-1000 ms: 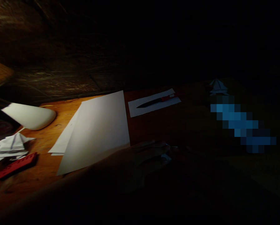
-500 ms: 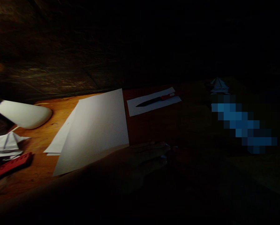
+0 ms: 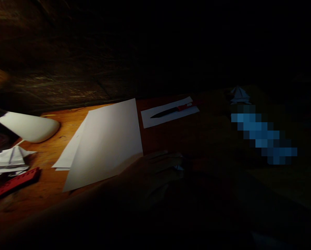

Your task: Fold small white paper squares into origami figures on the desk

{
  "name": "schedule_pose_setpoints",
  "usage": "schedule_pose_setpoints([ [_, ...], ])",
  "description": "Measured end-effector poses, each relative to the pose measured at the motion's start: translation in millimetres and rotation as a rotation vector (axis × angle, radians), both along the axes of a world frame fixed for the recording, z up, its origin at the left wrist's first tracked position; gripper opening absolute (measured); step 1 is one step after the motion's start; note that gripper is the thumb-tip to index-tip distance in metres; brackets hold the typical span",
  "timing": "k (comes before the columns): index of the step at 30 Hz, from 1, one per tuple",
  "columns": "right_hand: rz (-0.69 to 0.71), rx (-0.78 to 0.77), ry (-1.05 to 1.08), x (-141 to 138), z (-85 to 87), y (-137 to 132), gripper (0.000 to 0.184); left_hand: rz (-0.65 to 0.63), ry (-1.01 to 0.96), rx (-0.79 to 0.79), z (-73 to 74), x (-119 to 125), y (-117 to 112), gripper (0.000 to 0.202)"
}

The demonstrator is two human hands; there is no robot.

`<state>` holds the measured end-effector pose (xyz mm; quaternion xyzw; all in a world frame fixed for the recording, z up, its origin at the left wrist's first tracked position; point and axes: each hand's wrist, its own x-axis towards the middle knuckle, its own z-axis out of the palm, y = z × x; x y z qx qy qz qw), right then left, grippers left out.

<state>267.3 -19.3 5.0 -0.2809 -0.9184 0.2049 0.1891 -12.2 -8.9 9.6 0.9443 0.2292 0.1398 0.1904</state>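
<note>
My left hand [image 3: 159,166] lies in deep shadow on the wooden table [image 3: 67,121], just right of the near corner of a large white sheet of paper [image 3: 105,142]. Its fingers look stretched out to the right and flat. A small pale scrap [image 3: 178,167] shows at the fingertips; whether the fingers touch it is unclear. My forearm runs back to the lower left. Beyond the hand, a dark-bladed knife with a red handle [image 3: 174,109] rests on a white paper strip [image 3: 168,116]. My right hand is not visible.
A white lamp head [image 3: 30,126] shines at the left. Below it lie a folded paper figure [image 3: 11,158] and a red ruler-like strip [image 3: 15,181]. More sheets [image 3: 67,156] stick out under the large one. Another folded paper figure [image 3: 239,94] sits far right, above a blurred blue patch [image 3: 261,137].
The view has shifted slightly. My left hand stays beside the sheet's corner, with its fingers a little closer to the paper than before.
</note>
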Motion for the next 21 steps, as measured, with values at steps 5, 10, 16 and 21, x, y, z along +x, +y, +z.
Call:
schedule_pose_setpoints([
  [5,0.050,-0.121,0.015,-16.5,19.7,31.0,0.012,0.085,-0.089,-0.122,0.0,5.7,6.1,0.023],
  [10,0.052,-0.225,0.091,-34.8,26.2,74.3,0.022,0.452,-0.469,-0.296,-3.0,16.0,27.5,0.009],
  [16,0.171,-0.507,0.167,-34.3,-3.0,85.3,0.031,0.590,-0.746,-0.321,-10.4,22.6,39.7,0.009],
  [21,0.188,-0.385,0.154,-32.1,-10.3,77.9,0.030,0.622,-0.720,-0.399,-15.0,21.7,37.3,0.010],
])
